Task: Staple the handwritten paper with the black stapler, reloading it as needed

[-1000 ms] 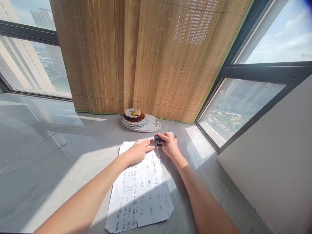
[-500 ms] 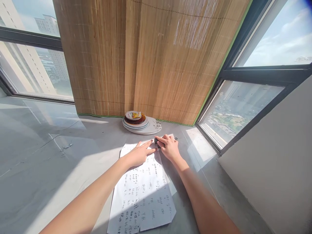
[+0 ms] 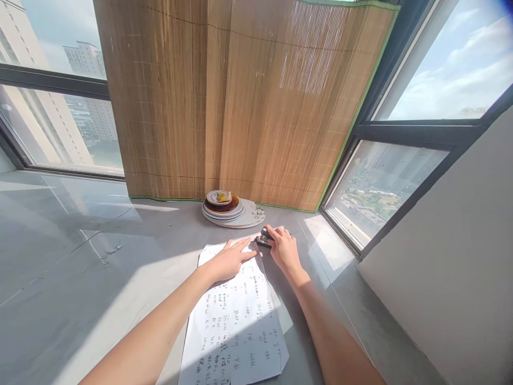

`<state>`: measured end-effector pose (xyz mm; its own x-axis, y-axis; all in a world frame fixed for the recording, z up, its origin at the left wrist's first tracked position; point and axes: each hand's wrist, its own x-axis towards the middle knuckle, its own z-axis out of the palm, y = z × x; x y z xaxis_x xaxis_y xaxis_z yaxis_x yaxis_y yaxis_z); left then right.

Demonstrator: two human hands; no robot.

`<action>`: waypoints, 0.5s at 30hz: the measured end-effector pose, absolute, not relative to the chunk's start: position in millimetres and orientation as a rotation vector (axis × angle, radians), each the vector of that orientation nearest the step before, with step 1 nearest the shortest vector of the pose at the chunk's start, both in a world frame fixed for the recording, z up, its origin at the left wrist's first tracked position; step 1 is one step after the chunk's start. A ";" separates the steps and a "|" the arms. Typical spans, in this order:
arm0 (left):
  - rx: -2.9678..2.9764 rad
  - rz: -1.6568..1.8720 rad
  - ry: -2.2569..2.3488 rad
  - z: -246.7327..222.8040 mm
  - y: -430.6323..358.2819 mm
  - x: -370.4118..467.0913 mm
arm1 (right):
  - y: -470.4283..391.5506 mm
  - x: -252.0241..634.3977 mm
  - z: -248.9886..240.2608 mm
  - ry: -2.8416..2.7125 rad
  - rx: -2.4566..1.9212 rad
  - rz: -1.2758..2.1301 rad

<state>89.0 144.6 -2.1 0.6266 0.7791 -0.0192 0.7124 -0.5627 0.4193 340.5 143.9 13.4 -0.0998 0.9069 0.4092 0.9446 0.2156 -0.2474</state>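
Sheets of paper [image 3: 236, 342] covered in handwriting lie on the grey tiled surface, partly in shadow. My left hand [image 3: 227, 263] rests flat on their upper part, fingers spread and pointing toward the far right corner. A black stapler [image 3: 263, 240] is in my right hand [image 3: 284, 247], whose fingers wrap round its back. The stapler's front end sits at the upper right corner of the paper, close to my left fingertips; its jaws look apart. Whether the paper lies between the jaws I cannot tell.
Beyond the paper stands a stack of plates [image 3: 224, 208] with a small yellow packet [image 3: 224, 197] on top. Behind it hangs a bamboo blind [image 3: 240, 117]. Windows flank it at left and right, and a white wall [image 3: 444, 251] rises on the right.
My right hand with the stapler has shifted slightly right, and the stapler's upper arm now shows raised from its base. My left hand stays on the paper. The view has tilted up a little.
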 end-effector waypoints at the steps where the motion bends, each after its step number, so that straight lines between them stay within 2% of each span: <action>1: 2.435 0.230 1.208 -3.3 144.3 89.0 | 145.1 345.4 13.2 -1.953 -1.694 -0.112; 3: 2.427 0.270 1.216 -4.4 144.8 90.0 | 145.8 351.2 14.0 -1.796 -1.642 -0.136; 5: 2.490 0.456 1.140 -3.0 148.0 90.7 | 143.2 348.7 16.5 -1.683 -1.537 -0.118; 8: 2.436 1.050 1.142 3.2 157.5 86.2 | 132.0 325.7 20.7 -1.655 -1.315 0.058; 11: 2.085 1.581 1.485 9.1 167.7 73.9 | 115.2 286.6 20.7 -1.731 -1.202 0.325; 15: 1.793 1.621 1.632 11.2 174.4 60.6 | 97.4 246.0 17.0 -1.936 -1.334 0.453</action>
